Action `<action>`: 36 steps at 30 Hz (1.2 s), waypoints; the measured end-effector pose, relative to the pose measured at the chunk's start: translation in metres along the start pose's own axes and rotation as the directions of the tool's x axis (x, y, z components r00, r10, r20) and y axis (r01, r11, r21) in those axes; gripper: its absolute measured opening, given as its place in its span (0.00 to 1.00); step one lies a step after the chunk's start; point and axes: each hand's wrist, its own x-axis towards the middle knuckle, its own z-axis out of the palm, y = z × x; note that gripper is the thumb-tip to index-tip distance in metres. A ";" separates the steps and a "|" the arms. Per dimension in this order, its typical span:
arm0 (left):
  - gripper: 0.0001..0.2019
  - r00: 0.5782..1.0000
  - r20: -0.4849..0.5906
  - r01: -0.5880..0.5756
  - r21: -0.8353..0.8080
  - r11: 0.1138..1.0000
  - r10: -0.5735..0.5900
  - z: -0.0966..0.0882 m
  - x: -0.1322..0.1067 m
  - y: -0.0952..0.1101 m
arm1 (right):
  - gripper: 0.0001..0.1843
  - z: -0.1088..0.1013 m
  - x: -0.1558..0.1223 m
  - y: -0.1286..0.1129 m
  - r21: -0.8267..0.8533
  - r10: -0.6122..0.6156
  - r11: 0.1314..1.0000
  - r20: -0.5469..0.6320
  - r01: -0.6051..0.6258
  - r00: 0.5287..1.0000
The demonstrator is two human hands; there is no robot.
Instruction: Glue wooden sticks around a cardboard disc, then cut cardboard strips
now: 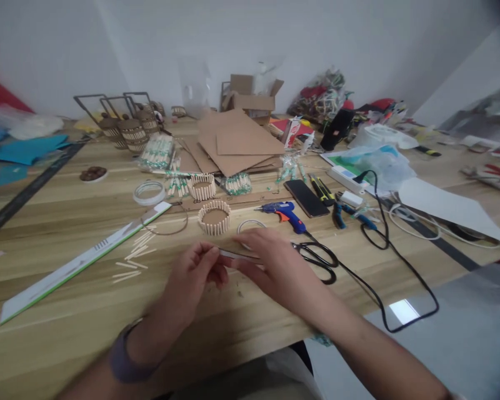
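My left hand [200, 271] pinches a thin strip [239, 255] just in front of me, above the surface [87, 311]. My right hand [275, 265] reaches over it; blur obscures that grip. Hazards: uneven pull could kink the strip; a rightward sweep could catch the scissors [335, 262].

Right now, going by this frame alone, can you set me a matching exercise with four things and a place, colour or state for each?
Things:
1. Thin strip
2. Glue gun
3. Phone
4. Wristband

Descriptions:
A. Black, lying flat
B. Around the left wrist
C. Between the left hand and right hand
D. Blue, with an orange trigger

Pairs: 1-C, 2-D, 3-A, 4-B
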 end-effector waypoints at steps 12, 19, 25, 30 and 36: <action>0.16 0.982 -0.182 -0.062 -0.036 0.997 0.055 -0.015 0.008 -0.009 | 0.14 0.013 0.043 0.021 0.385 0.087 0.884 0.421 -0.265 0.903; 0.12 0.999 -0.047 -0.005 0.118 0.993 0.011 -0.013 0.005 -0.017 | 0.13 0.024 0.038 0.018 0.348 0.121 0.890 0.445 -0.296 0.887; 0.08 0.999 -0.021 -0.025 0.110 0.994 0.027 -0.014 0.002 -0.021 | 0.13 0.031 0.035 0.017 0.403 0.077 0.877 0.423 -0.263 0.903; 0.08 0.998 0.059 -0.017 0.025 1.000 0.015 -0.013 -0.001 -0.016 | 0.13 0.024 0.036 0.016 0.502 0.069 0.797 0.477 -0.336 0.876; 0.08 0.999 0.036 -0.001 -0.088 0.996 0.004 -0.012 -0.003 -0.009 | 0.14 0.018 0.038 0.016 0.546 0.088 0.745 0.490 -0.384 0.867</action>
